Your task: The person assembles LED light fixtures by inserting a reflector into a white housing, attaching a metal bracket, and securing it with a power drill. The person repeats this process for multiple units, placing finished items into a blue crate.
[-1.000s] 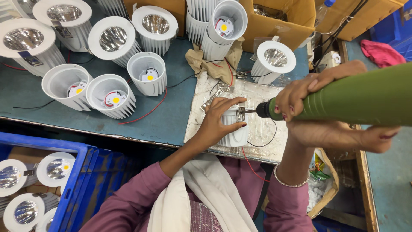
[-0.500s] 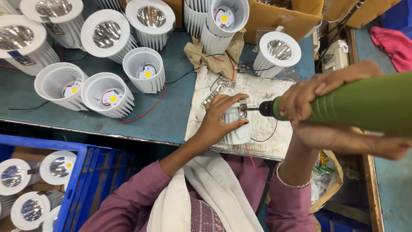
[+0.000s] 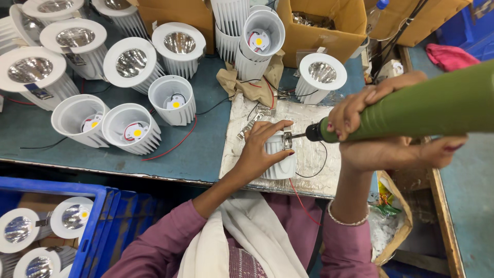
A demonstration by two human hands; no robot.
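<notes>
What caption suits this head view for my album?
Left hand steadies a white finned lamp housing while right hand presses a green power screwdriver against it.

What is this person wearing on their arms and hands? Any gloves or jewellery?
No gloves: both hands are bare. The sleeves are mauve-purple and pushed up towards the elbows, leaving the forearms uncovered. A thin silvery bangle circles the wrist of the right hand. Fingernails on both the right hand and the left hand carry dark red polish. A cream scarf hangs down the chest.
</notes>
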